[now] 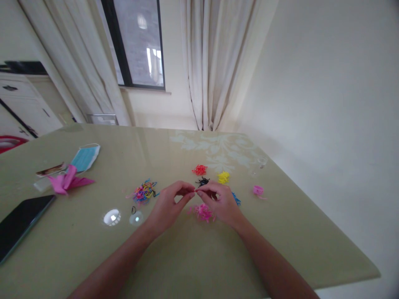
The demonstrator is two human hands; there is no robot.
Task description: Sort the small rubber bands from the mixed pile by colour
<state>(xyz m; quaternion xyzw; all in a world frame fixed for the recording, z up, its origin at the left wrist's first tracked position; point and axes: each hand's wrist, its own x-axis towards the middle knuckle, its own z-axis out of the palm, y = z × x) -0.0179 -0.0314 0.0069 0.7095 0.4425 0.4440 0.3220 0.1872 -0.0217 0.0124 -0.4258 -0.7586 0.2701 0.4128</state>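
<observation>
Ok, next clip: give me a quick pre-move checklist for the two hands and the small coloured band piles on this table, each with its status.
1. Left hand and right hand fingertips meet above the table: ok.
2. Something small pinched between them: cannot tell, too tiny.
3. Mixed pile lies left of the hands, apart from them: ok.
4. Red pile, yellow pile and black pile lie separate: ok.
5. Pink pile fully visible: not ok, right hand partly covers it.
</observation>
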